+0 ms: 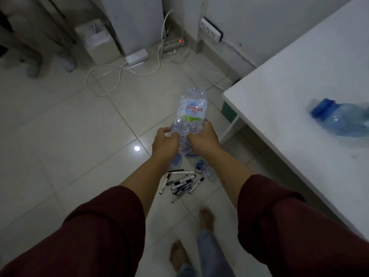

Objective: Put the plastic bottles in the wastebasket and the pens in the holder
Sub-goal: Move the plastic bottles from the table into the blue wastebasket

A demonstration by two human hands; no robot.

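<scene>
Maroon sleeves [95, 232], both hands [184, 143] clenching crumpled bottle [190, 116] — base pointing away, neck toward camera

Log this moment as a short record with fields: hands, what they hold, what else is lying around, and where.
left hand: left hand, closed on the lower end of the bottle
right hand: right hand, closed on the same end
held item: crushed clear bottle, label upside down to the camera
floor: pile of pens near the bare feet; a small crushed bottle beside them
table: white table on the right, with a blue bottle lying on its side
wastebasket: none clearly in view
pen holder: not in view
</scene>
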